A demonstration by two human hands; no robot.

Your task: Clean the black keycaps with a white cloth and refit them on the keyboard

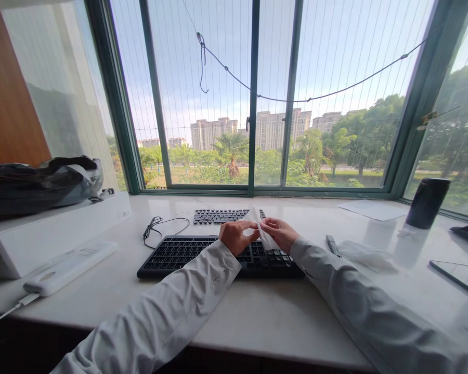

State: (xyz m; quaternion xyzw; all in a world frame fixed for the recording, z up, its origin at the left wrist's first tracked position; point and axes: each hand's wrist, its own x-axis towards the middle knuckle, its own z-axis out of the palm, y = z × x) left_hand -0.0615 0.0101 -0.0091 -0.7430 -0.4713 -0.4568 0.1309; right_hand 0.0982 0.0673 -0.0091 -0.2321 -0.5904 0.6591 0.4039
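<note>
Above the right part of a black keyboard [187, 252], my left hand [237, 237] and my right hand [281, 234] are close together. Both pinch a thin white tissue [268, 241] that hangs between them. Whether a small part is wrapped inside it, I cannot tell. The keyboard lies flat, and my left hand and sleeve hide some of its middle. Just behind it, small black keycaps [214, 216] lie in rows on the white surface, partly hidden by the tissue and hands.
A black cable [153, 228] lies coiled at left. Farther left are a white device [70, 267] and a white box [62, 234] under a black bag [35, 184]. At right are a small dark tool [333, 245], crumpled clear plastic [368, 257], paper [372, 210] and a black cylinder [428, 202].
</note>
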